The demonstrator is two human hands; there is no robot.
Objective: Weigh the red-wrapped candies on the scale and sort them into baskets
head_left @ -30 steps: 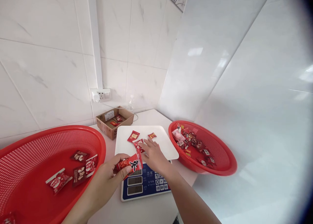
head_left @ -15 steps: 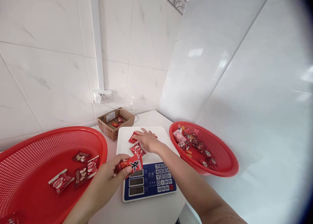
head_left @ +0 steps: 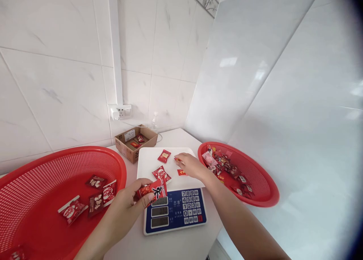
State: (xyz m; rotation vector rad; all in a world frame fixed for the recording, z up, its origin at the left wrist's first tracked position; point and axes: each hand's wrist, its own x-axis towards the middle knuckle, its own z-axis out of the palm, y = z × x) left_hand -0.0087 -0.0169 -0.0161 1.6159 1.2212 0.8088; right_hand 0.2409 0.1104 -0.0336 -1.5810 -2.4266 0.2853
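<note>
My left hand (head_left: 127,199) grips a red snack packet (head_left: 154,192) with a large black character, in front of the scale's displays. Over the white weighing pan (head_left: 147,161) my right hand (head_left: 190,164) pinches a small red and yellow packet (head_left: 178,160), mostly covered by the fingers. Another small red packet (head_left: 181,172) with yellow print lies just below that hand. Left of it on the pan are a dark red packet (head_left: 164,156) and a red and white packet (head_left: 161,174). The digital scale (head_left: 176,211) has a blue keypad panel.
A large red basket (head_left: 116,161) with several packets stands at left. Another red basket (head_left: 263,192), at right, holds many wrapped snacks. A cardboard box (head_left: 124,149) with a few packets sits behind the scale, near a clear bottle (head_left: 154,121) and a wall socket (head_left: 121,112).
My right hand has moved right across the pan, uncovering the dark red packet and the small red packet. My left hand still holds its packet in nearly the same place.
</note>
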